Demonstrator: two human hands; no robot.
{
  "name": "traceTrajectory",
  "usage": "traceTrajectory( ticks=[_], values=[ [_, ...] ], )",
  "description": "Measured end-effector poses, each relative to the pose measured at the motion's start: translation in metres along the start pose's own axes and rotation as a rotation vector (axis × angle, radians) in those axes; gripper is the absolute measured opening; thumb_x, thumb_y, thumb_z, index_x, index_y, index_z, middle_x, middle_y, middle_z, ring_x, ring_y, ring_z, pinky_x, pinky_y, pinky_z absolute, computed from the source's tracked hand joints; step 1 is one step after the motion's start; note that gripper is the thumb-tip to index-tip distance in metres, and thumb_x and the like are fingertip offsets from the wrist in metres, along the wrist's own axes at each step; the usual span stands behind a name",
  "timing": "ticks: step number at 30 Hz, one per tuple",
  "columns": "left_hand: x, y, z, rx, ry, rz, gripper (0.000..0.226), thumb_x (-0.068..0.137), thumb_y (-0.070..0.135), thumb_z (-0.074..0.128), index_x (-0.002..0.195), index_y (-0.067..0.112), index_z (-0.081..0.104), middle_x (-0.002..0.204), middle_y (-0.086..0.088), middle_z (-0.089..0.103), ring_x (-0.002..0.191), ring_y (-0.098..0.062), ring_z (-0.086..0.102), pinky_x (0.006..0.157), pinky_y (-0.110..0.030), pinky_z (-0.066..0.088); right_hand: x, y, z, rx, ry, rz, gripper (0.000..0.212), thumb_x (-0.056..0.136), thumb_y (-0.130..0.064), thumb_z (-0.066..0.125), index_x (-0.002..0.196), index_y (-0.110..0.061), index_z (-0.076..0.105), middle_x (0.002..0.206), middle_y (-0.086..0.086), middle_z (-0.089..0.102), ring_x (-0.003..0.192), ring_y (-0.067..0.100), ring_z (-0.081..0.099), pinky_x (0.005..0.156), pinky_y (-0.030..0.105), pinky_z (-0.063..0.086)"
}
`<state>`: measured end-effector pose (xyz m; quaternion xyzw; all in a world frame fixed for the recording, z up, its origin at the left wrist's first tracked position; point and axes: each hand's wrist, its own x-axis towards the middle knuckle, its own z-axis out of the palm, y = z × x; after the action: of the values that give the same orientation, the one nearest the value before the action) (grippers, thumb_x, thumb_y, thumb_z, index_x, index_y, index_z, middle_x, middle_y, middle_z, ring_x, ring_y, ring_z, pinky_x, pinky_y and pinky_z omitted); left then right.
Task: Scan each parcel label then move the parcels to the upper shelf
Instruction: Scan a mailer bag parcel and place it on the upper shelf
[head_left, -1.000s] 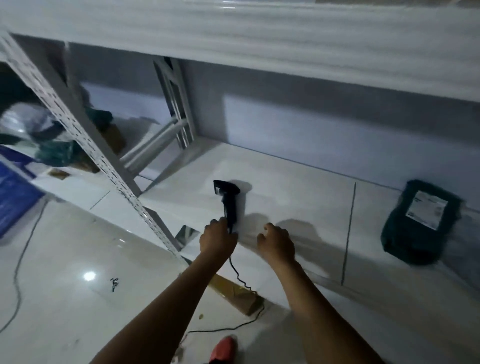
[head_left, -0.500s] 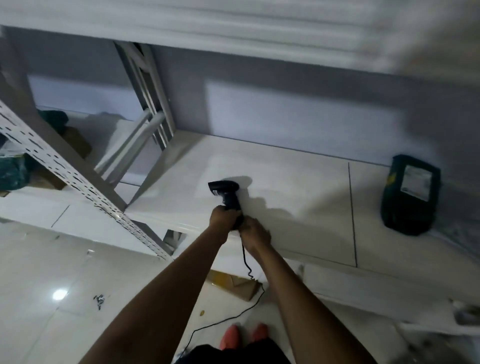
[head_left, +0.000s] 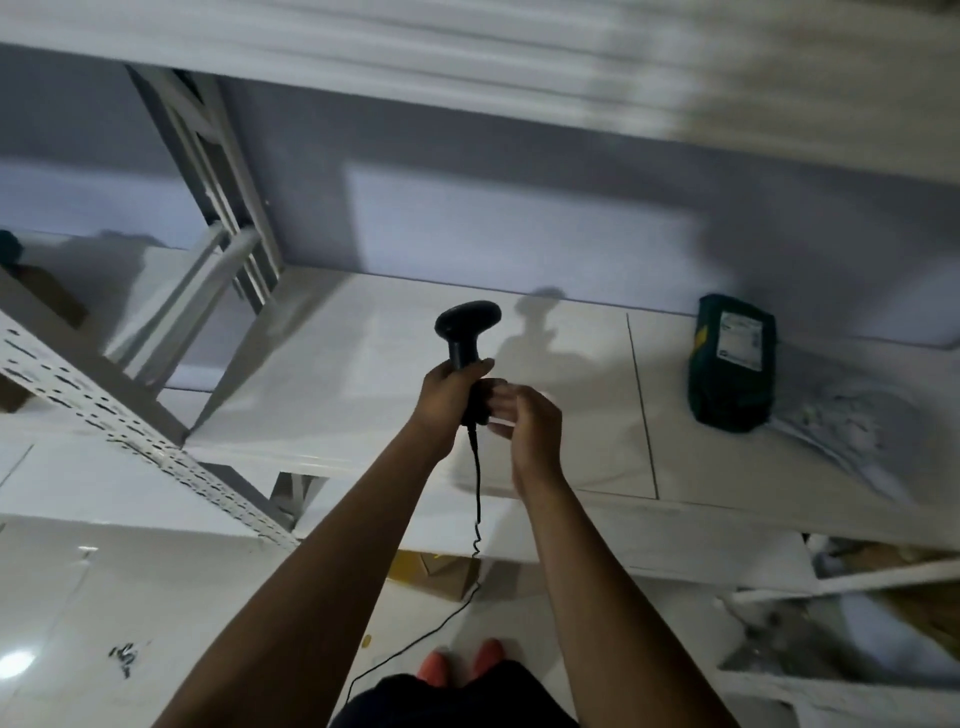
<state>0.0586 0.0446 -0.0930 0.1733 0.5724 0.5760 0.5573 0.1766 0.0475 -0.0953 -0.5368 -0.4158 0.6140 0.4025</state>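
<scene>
My left hand (head_left: 448, 395) grips the handle of a black corded barcode scanner (head_left: 466, 332), held upright above the white shelf board (head_left: 337, 395). Just to its right, my right hand (head_left: 524, 421) hovers with fingers apart, close to the lower handle, holding nothing. A dark green parcel (head_left: 732, 364) with a white label lies on the same shelf at the far right, against the wall. The upper shelf (head_left: 467, 52) runs across the top of the view, blurred.
A perforated white upright (head_left: 104, 410) and rear braces (head_left: 218, 208) stand at the left. The scanner cord (head_left: 475, 519) hangs down to the tiled floor. A brown box (head_left: 441, 574) lies under the shelf. Crumpled wrap and boxes (head_left: 857, 597) sit low right.
My left hand lifted the scanner off the shelf and raised it upright. My right hand came to the handle, then opened beside it. The view shifted right and down.
</scene>
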Motion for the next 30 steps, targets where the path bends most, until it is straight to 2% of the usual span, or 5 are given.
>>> traceTrajectory(
  ticks=[4, 9, 14, 26, 30],
  values=[
    [-0.009, 0.006, 0.028, 0.002, -0.136, 0.037, 0.019, 0.097, 0.013, 0.065, 0.115, 0.010, 0.060, 0.087, -0.011, 0.072, 0.074, -0.030, 0.069, 0.057, -0.035, 0.053, -0.003, -0.009, -0.027, 0.070, 0.148, -0.049, 0.021, 0.091, -0.007, 0.051, 0.082, -0.001, 0.070, 0.084, 0.015, 0.075, 0.079, 0.025, 0.071, 0.072, 0.037, 0.054],
    [-0.019, -0.005, 0.070, 0.045, -0.236, 0.051, 0.009, 0.095, 0.010, 0.066, 0.092, 0.009, 0.058, 0.067, -0.003, 0.053, 0.055, -0.020, 0.052, 0.057, -0.033, 0.049, -0.007, -0.019, -0.066, 0.093, 0.269, -0.088, 0.023, 0.098, -0.010, 0.049, 0.090, -0.008, 0.071, 0.084, 0.015, 0.074, 0.077, 0.021, 0.072, 0.067, 0.032, 0.055],
    [-0.035, -0.022, 0.133, 0.048, -0.303, 0.022, 0.011, 0.094, 0.009, 0.068, 0.090, 0.009, 0.058, 0.064, -0.004, 0.052, 0.050, -0.018, 0.048, 0.053, -0.031, 0.046, -0.011, -0.031, -0.129, 0.133, 0.383, -0.108, 0.023, 0.099, -0.009, 0.049, 0.091, -0.007, 0.071, 0.085, 0.012, 0.074, 0.077, 0.020, 0.071, 0.069, 0.033, 0.055],
    [-0.104, -0.101, 0.292, 0.087, -0.324, 0.022, 0.009, 0.095, 0.011, 0.067, 0.094, 0.008, 0.059, 0.061, -0.003, 0.052, 0.048, -0.018, 0.047, 0.052, -0.031, 0.044, -0.043, -0.046, -0.342, 0.214, 0.490, -0.082, 0.023, 0.102, -0.012, 0.049, 0.093, -0.007, 0.070, 0.089, 0.012, 0.073, 0.081, 0.023, 0.068, 0.072, 0.036, 0.054],
    [-0.127, -0.135, 0.325, 0.069, -0.271, 0.022, 0.020, 0.093, 0.015, 0.070, 0.083, 0.010, 0.054, 0.058, -0.002, 0.049, 0.046, -0.018, 0.046, 0.049, -0.030, 0.040, -0.052, -0.048, -0.418, 0.237, 0.513, -0.049, 0.020, 0.099, -0.012, 0.053, 0.091, -0.010, 0.070, 0.088, 0.009, 0.074, 0.081, 0.023, 0.068, 0.071, 0.034, 0.052]
  ],
)
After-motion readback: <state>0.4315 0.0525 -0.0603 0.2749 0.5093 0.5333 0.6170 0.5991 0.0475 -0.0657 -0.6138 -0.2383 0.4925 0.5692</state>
